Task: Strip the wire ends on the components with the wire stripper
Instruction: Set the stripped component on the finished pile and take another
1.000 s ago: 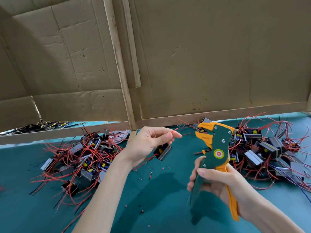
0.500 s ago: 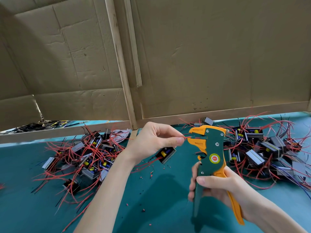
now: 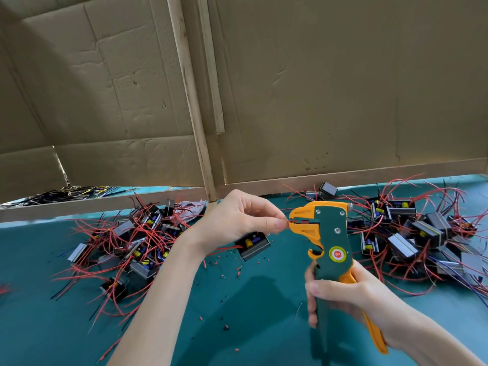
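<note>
A person's left hand (image 3: 237,220) pinches a red wire (image 3: 288,221) between thumb and forefinger and feeds its tip into the orange jaws of a green-and-orange wire stripper (image 3: 330,239), held upright above a teal desk (image 3: 237,307). The right hand (image 3: 343,294) is wrapped round the tool's handles. The wire's component (image 3: 252,245), a small dark block with a yellow part, hangs just below the left hand, above the desk.

The step in hand appears to be the seating of one wire end in the jaws ahead of the cut. How deep the tip sits cannot be told from here, nor whether the handles are fully squeezed. The next move likely calls for a firm squeeze from the right hand while the left holds the wire straight and steady, so that only the insulation comes away.

More components trailing red leads lie in a left heap (image 3: 137,239) and a right heap (image 3: 412,233) on either side of the hands, which suggests much of the work remains. Red scraps of insulation (image 3: 225,327) dot the desk between them. A cardboard wall (image 3: 317,88) stands behind.
</note>
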### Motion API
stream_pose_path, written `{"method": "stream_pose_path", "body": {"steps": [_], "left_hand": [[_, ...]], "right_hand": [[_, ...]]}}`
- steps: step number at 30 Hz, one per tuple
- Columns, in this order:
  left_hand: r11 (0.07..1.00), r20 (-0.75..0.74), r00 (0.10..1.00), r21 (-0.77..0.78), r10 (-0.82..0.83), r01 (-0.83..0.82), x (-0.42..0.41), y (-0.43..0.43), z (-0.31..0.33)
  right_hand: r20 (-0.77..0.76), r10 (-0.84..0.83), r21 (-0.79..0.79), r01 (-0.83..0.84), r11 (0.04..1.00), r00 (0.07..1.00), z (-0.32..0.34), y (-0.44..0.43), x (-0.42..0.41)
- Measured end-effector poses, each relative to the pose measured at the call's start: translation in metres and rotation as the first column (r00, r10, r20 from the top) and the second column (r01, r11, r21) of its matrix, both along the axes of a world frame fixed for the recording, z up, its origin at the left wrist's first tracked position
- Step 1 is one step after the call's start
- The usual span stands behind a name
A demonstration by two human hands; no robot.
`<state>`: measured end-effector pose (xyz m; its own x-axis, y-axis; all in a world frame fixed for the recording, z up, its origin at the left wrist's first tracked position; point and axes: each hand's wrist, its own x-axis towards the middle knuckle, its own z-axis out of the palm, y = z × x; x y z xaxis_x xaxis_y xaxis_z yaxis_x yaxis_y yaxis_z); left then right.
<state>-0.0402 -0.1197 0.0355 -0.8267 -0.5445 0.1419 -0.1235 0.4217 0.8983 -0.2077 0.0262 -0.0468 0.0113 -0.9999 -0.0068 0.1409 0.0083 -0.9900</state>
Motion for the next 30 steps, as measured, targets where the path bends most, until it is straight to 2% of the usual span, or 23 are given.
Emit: {"method": "stream_pose_path", "body": {"steps": [5,9,15,19,25,30], "left_hand": [[0.999,0.043,0.999,-0.013,-0.031,0.032,0.006,-0.002,0.002],[0.999,0.073,0.997,-0.036,0.013,-0.01,0.006,-0.004,0.001],[0.997,0.053,0.996,-0.045,0.068,-0.066,0.006,-0.008,-0.002],[0.99,-0.066,0.99,-0.043,0.128,-0.131,0.005,-0.011,-0.002],[0.973,-0.329,0.922,-0.029,0.206,-0.228,-0.01,0.001,0.008],[0.961,-0.514,0.812,0.152,0.277,-0.232,-0.063,0.027,0.016]], "right_hand": [[-0.063,-0.082,-0.018,0.081,0.997,0.995,0.004,0.003,0.01],[-0.05,-0.232,-0.012,0.232,0.973,0.971,-0.007,-0.001,0.02],[0.196,-0.025,0.01,0.023,1.0,0.98,-0.007,-0.008,0.011],[0.285,-0.1,0.021,0.098,0.995,0.953,-0.012,-0.013,0.002],[0.361,-0.245,0.175,0.192,0.966,0.9,-0.014,-0.017,-0.004],[0.384,-0.282,0.292,0.175,0.94,0.879,-0.014,-0.017,-0.002]]}}
